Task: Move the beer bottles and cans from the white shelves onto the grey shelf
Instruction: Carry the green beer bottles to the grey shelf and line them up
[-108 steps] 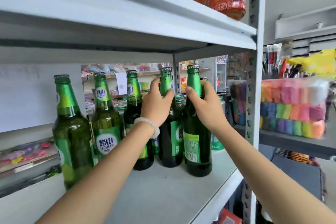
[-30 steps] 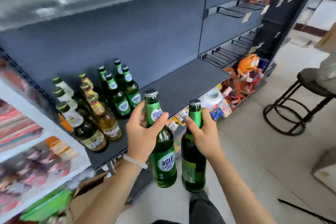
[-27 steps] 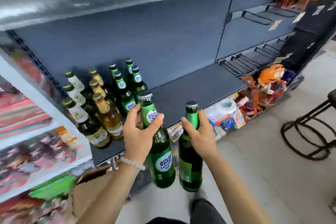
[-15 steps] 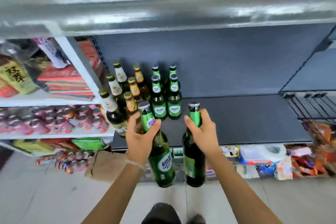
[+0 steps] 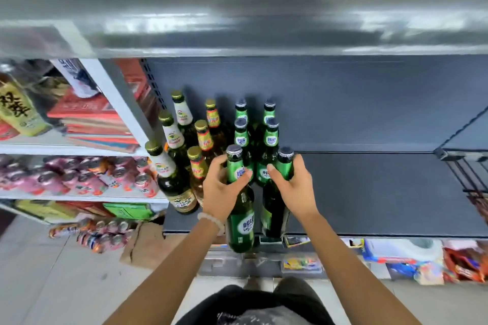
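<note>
Right, grey shelf (image 5: pixel 369 192) spans mid-frame; bottle cluster (image 5: pixel 211 140) stands at its left end, three rows deep. Left hand (image 5: pixel 223 188) is wrapped round the neck of a green Laoshan bottle (image 5: pixel 239 221), base hanging past the shelf's front edge, lower centre. Right hand (image 5: pixel 295 187) is clamped on the neck of a second green bottle (image 5: pixel 274 208), base near the lip; seated or not, can't tell. Risk: neck-only hold lets the bodies swing, so they could clip the front row or land on the edge and tip.
</note>
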